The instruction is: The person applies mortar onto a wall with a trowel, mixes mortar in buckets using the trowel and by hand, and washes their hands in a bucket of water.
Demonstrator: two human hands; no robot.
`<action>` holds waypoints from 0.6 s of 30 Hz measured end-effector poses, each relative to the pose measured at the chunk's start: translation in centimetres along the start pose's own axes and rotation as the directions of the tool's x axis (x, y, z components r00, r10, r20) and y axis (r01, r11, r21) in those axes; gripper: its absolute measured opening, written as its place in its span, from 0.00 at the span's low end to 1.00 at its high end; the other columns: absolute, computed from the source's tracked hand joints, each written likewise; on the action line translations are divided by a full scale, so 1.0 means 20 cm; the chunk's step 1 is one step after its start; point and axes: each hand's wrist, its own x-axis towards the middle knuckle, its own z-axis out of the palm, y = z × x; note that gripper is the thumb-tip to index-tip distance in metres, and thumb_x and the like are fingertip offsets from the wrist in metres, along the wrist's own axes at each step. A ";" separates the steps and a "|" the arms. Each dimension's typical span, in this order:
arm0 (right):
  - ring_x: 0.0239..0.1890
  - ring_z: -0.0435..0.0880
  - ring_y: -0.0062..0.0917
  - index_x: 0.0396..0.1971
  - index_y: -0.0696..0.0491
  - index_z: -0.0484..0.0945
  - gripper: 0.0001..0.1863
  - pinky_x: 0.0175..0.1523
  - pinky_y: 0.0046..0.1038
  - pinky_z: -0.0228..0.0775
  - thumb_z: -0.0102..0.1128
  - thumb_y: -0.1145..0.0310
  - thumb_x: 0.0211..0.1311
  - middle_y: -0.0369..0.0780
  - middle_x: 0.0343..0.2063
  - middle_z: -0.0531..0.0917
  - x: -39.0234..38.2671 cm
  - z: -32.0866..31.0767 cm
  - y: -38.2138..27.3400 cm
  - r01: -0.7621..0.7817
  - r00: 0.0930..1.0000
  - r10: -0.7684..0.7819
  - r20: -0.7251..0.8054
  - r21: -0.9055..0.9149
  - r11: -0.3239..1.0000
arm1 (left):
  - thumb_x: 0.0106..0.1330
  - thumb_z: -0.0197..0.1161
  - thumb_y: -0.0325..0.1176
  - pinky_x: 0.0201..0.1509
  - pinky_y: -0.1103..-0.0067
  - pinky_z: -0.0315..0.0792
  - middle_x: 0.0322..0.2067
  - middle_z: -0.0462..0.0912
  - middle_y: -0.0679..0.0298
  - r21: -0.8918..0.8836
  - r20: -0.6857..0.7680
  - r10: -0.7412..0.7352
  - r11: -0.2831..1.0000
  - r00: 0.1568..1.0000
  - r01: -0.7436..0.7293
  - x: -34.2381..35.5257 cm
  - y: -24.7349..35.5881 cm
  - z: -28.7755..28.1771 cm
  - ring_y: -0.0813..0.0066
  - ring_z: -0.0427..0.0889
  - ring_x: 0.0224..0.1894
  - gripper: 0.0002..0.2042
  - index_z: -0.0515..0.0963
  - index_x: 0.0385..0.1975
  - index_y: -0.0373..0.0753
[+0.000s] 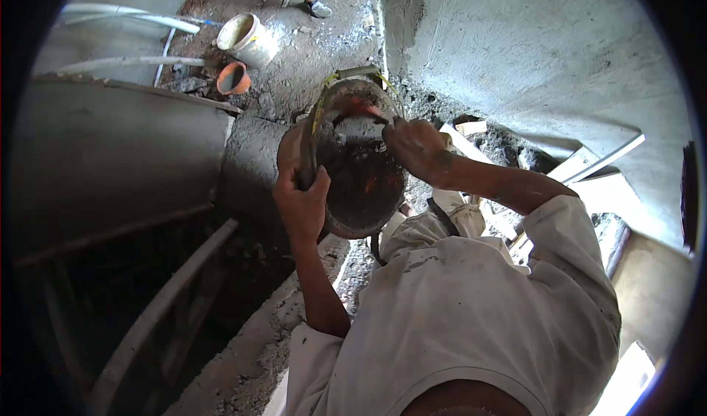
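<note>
1. Left hand (300, 198): clamped on the left rim of a round, reddish tub caked with grey (352, 232). Thumb lies over the rim on the inner side; the fingers are mostly hidden along the outer wall.
2. Right hand (418, 149): closed in a fist at the tub's right side, on a grey, flat-bladed hand tool (361, 128). Blade sits inside the tub, toward the far wall. Handle mostly covered by the fist, so can't confirm tool type.
3. Tub is in front of the person, mouth up toward the camera, between the two hands. A thin yellow-green band (319, 108) runs along its far left edge. Underside out of sight; can't tell if it rests on anything.
4. Inside: dark grey, lumpy material (361, 171), reddish patches showing through. Shadow hides depth and texture.
5. Beyond the tub: tilted white plastic bucket (254, 44), small orange bucket (234, 79) near it. Another person's leg and grey shoe (319, 9), cut off at top edge.
6. Lower left: curved pale pole (158, 309), surroundings too dark to read. Frame corners black from the lens.
</note>
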 end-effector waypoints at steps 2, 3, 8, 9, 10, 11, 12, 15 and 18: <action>0.25 0.81 0.39 0.32 0.60 0.72 0.09 0.24 0.37 0.72 0.52 0.71 0.53 0.45 0.22 0.78 0.00 0.05 0.00 0.118 0.992 -0.118 -0.054 -0.006 0.993 | 0.56 0.63 0.23 0.23 0.86 0.60 0.20 0.69 0.74 0.080 -0.006 0.155 0.985 0.988 -0.154 -0.01 0.02 0.00 0.90 0.65 0.22 0.08 0.69 0.24 0.37; 0.23 0.80 0.36 0.26 0.56 0.76 0.05 0.24 0.37 0.71 0.54 0.71 0.52 0.44 0.21 0.79 -0.02 0.07 0.02 0.084 0.995 -0.070 -0.066 0.234 0.969 | 0.56 0.63 0.23 0.23 0.86 0.60 0.20 0.69 0.74 0.091 0.004 0.162 0.983 0.987 -0.161 -0.01 0.03 0.00 0.90 0.65 0.22 0.08 0.69 0.24 0.37; 0.29 0.82 0.36 0.27 0.48 0.79 0.08 0.31 0.37 0.74 0.57 0.60 0.53 0.40 0.25 0.82 -0.14 0.06 0.06 -0.023 0.951 -0.107 0.290 0.412 0.911 | 0.55 0.62 0.24 0.24 0.86 0.59 0.17 0.65 0.73 0.060 -0.033 0.217 0.975 0.976 -0.215 -0.01 0.04 0.06 0.89 0.61 0.21 0.09 0.66 0.23 0.35; 0.36 0.82 0.38 0.35 0.47 0.77 0.15 0.38 0.38 0.75 0.59 0.53 0.53 0.43 0.32 0.82 -0.19 0.22 0.07 0.008 0.972 -0.114 0.205 0.455 0.891 | 0.55 0.62 0.24 0.24 0.86 0.59 0.17 0.65 0.73 0.064 -0.027 0.218 0.974 0.975 -0.216 0.00 0.01 0.06 0.89 0.61 0.21 0.09 0.66 0.23 0.35; 0.36 0.82 0.38 0.35 0.47 0.77 0.15 0.38 0.38 0.75 0.59 0.53 0.53 0.43 0.32 0.82 -0.20 0.22 0.04 0.007 0.973 -0.112 0.203 0.458 0.889 | 0.56 0.62 0.24 0.23 0.86 0.59 0.17 0.65 0.73 0.096 -0.009 0.231 0.969 0.973 -0.229 0.00 -0.02 0.07 0.89 0.61 0.21 0.09 0.66 0.23 0.36; 0.37 0.82 0.39 0.37 0.48 0.76 0.17 0.41 0.39 0.74 0.59 0.52 0.53 0.44 0.33 0.82 -0.21 0.21 0.02 -0.071 0.936 -0.133 0.326 0.546 0.834 | 0.56 0.62 0.25 0.23 0.86 0.59 0.17 0.65 0.73 0.126 0.010 0.242 0.962 0.970 -0.241 0.01 -0.04 0.07 0.89 0.61 0.21 0.09 0.67 0.23 0.36; 0.39 0.81 0.41 0.40 0.48 0.75 0.20 0.43 0.40 0.73 0.59 0.50 0.53 0.45 0.35 0.81 -0.22 0.21 -0.01 -0.161 0.881 -0.169 0.441 0.616 0.771 | 0.56 0.62 0.25 0.23 0.86 0.59 0.17 0.65 0.73 0.127 0.013 0.238 0.963 0.971 -0.238 0.01 -0.06 0.07 0.89 0.61 0.21 0.09 0.67 0.23 0.36; 0.38 0.80 0.43 0.38 0.50 0.73 0.21 0.42 0.41 0.71 0.58 0.48 0.54 0.46 0.32 0.80 -0.28 0.26 0.03 -0.099 0.921 -0.194 0.338 0.685 0.721 | 0.56 0.62 0.24 0.23 0.86 0.59 0.18 0.66 0.74 0.122 0.015 0.170 0.978 0.985 -0.171 0.04 -0.06 0.06 0.89 0.62 0.21 0.08 0.68 0.23 0.36; 0.35 0.80 0.43 0.38 0.50 0.71 0.22 0.39 0.41 0.70 0.58 0.48 0.54 0.45 0.28 0.80 -0.27 0.17 0.09 -0.157 0.908 -0.146 0.393 0.640 0.752 | 0.56 0.62 0.25 0.23 0.85 0.59 0.18 0.66 0.74 0.047 -0.071 0.130 0.991 0.989 -0.127 0.04 -0.09 0.04 0.89 0.62 0.21 0.08 0.68 0.24 0.36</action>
